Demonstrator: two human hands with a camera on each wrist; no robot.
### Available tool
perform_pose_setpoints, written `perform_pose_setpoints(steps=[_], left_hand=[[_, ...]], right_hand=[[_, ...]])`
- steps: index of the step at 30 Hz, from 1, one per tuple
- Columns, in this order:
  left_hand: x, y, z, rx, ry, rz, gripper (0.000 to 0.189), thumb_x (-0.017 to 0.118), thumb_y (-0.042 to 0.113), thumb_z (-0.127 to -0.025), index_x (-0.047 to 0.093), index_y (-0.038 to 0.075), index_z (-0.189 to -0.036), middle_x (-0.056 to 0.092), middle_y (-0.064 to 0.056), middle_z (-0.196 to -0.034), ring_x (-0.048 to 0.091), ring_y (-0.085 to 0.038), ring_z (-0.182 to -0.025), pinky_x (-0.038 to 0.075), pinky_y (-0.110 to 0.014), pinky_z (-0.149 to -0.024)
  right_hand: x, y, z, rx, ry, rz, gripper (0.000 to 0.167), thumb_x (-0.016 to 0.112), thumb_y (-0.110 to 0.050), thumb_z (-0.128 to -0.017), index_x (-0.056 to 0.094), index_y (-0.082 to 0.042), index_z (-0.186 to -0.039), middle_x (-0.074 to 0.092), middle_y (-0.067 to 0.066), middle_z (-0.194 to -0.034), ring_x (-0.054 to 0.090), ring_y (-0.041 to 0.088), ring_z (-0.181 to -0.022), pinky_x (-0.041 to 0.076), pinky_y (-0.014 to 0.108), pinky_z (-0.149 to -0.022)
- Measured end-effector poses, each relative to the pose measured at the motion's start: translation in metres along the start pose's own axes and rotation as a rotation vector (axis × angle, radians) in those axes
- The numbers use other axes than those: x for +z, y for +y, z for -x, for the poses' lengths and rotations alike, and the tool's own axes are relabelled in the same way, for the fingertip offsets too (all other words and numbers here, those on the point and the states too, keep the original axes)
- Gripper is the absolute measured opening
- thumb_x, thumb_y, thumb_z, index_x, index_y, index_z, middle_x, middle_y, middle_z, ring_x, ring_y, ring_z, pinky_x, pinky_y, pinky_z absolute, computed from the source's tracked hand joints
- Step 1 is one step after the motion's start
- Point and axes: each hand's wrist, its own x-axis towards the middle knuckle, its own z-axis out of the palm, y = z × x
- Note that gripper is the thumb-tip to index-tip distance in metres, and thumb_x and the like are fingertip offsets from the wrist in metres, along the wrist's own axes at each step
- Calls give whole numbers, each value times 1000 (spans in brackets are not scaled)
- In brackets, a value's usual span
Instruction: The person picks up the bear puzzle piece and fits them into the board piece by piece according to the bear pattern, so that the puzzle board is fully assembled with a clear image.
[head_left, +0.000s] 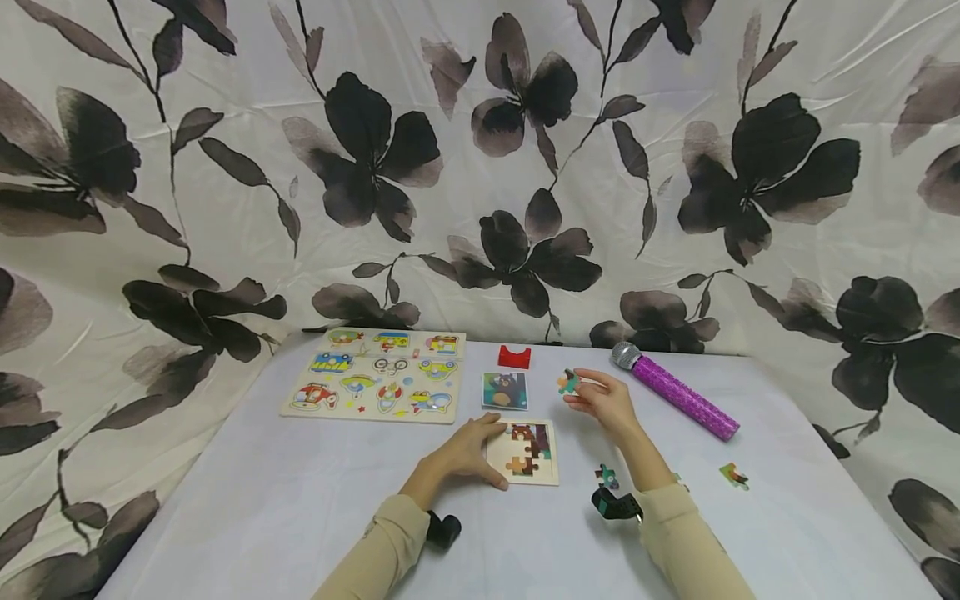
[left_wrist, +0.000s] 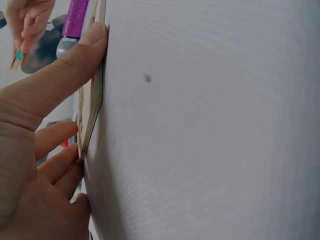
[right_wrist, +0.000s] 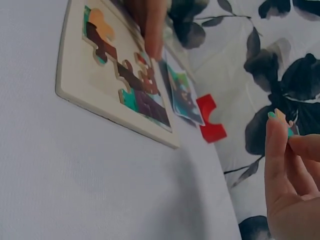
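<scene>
My left hand (head_left: 472,450) steadies a square wooden jigsaw tray (head_left: 556,454), thumb at its front edge and fingers at its back edge. Some brown and orange bear pieces (head_left: 521,464) sit inside it; part of the pale base shows bare. In the left wrist view the thumb (left_wrist: 75,65) lies along the tray's rim (left_wrist: 92,112). Up and to the right of the tray, my right hand (head_left: 606,404) pinches a green and orange jigsaw piece (head_left: 567,382) between thumb and fingertips, raised off the table in the right wrist view. A loose jigsaw piece (head_left: 607,476) lies under the right forearm.
Behind the tray lie a bear picture card (head_left: 505,391) and a red notched block (head_left: 514,357). A vehicle puzzle board (head_left: 375,375) is at back left. A purple glittery microphone (head_left: 682,392) lies at right, with another jigsaw piece (head_left: 734,476) nearer. A floral cloth (head_left: 637,250) hangs behind.
</scene>
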Motion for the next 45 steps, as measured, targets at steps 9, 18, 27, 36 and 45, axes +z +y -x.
perform_pose_setpoints(steps=[9, 18, 27, 36, 45], left_hand=[[-2, 2, 2, 11, 15, 18, 95, 90, 30, -56, 48, -2, -134, 35, -21, -146, 29, -37, -137, 17, -51, -113], [-2, 2, 1, 5, 9, 10, 93, 90, 31, -57, 49, -1, -135, 34, -21, -147, 28, -39, -137, 18, -52, -112], [-3, 3, 2, 10, -4, 8, 87, 89, 28, -59, 52, 3, -133, 34, -22, -146, 28, -42, -136, 17, -55, -112], [-3, 3, 2, 7, 5, 25, 88, 89, 29, -59, 52, 3, -133, 34, -22, -146, 28, -41, -136, 18, -55, -112], [-2, 1, 2, 13, 5, 22, 89, 89, 29, -59, 51, 2, -134, 34, -22, -146, 27, -42, -136, 18, -55, -112]], right_hand=[[8, 5, -3, -28, 64, 40, 41, 60, 0, -89, 50, 14, -126, 71, -1, -83, 66, 5, -73, 54, 20, -68], [15, 5, -1, -51, 68, -59, 35, 56, 12, -85, 47, 17, -119, 66, 3, -76, 67, 10, -67, 56, 23, -69], [14, 8, 5, -136, -11, 43, 49, 53, 16, -84, 42, 16, -132, 55, 10, -90, 65, 8, -72, 55, 26, -76], [9, 11, 9, -150, 15, 80, 39, 55, 10, -88, 48, 17, -126, 63, 4, -83, 66, 7, -70, 56, 24, -73], [17, 11, 9, -151, 43, 89, 34, 53, 9, -89, 51, 17, -123, 68, 20, -94, 66, 6, -72, 56, 23, -71]])
